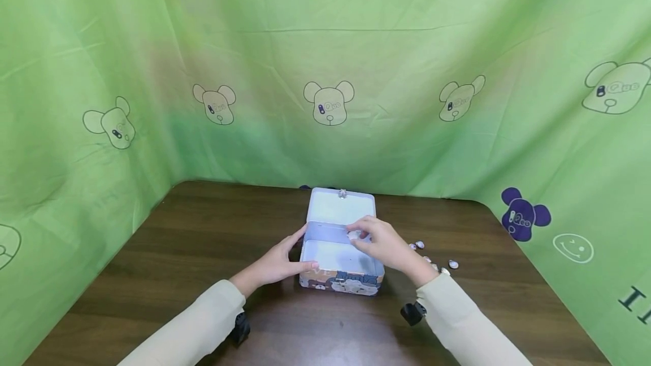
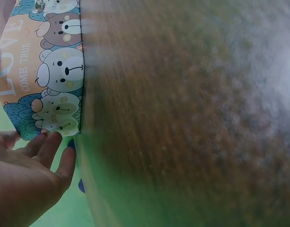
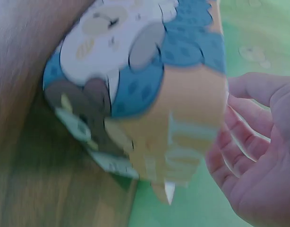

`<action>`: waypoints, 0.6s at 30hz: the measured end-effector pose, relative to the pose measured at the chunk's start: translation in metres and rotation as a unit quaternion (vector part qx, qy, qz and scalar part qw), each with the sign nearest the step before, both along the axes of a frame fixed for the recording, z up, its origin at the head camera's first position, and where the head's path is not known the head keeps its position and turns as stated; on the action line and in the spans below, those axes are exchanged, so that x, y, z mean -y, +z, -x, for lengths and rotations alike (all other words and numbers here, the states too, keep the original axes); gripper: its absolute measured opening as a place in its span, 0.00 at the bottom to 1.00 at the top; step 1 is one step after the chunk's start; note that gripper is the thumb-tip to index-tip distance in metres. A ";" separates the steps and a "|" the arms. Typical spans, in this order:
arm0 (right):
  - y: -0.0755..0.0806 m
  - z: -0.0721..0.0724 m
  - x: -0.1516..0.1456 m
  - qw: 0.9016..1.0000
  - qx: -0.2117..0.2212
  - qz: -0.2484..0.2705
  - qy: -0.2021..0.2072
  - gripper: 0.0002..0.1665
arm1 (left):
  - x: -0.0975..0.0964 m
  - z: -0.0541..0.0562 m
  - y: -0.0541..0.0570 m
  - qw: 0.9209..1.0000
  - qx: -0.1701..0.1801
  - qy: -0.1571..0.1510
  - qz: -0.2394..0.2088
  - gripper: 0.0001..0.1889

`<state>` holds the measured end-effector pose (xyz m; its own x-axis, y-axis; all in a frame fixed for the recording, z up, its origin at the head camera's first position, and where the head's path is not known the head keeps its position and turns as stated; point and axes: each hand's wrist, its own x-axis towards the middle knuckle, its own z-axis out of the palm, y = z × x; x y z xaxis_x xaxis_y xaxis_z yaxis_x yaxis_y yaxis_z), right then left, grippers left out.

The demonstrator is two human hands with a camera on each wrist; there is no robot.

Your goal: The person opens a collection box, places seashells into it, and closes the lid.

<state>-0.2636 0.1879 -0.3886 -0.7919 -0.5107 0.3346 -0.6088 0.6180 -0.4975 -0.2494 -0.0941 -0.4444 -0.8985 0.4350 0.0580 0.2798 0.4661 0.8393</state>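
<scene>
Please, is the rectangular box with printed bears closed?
No, the head view shows the bear-printed box with its white-lined lid open at the far side.

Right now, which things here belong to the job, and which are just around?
Part of the job:
open tin
left hand, touching it
right hand, pinching a white piece
probably the scattered shell-like pieces

Just around:
table
green backdrop

Orange-blue bear-print box [image 2: 53, 66]; brown wood-grain table [image 1: 229, 225].
</scene>
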 end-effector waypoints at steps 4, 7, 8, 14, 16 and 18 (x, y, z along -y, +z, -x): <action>-0.002 0.000 0.015 1.000 0.007 -0.011 0.020 0.16 | 0.000 0.000 0.000 1.000 0.000 -0.001 0.001 0.52; -0.004 0.000 0.026 0.999 0.014 -0.020 0.030 0.16 | 0.000 0.001 0.000 1.000 0.000 -0.002 -0.001 0.51; -0.004 0.001 0.029 0.999 0.013 -0.023 0.034 0.17 | 0.000 0.001 0.000 1.000 0.000 -0.002 -0.002 0.52; -0.009 0.005 0.044 0.998 0.017 -0.023 0.050 0.17 | 0.001 -0.001 0.001 1.000 0.006 0.001 -0.004 0.52; -0.010 0.006 0.047 0.998 0.021 -0.021 0.054 0.17 | 0.000 -0.001 0.002 1.000 0.006 0.001 -0.003 0.52; -0.012 0.008 0.050 0.998 0.025 -0.023 0.056 0.16 | 0.000 -0.002 0.003 1.000 0.006 0.002 -0.005 0.52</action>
<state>-0.2712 0.1376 -0.4008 -0.7444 -0.6103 0.2707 -0.6502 0.5705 -0.5017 -0.2477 -0.0940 -0.4419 -0.9010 0.4308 0.0507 0.2674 0.4595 0.8470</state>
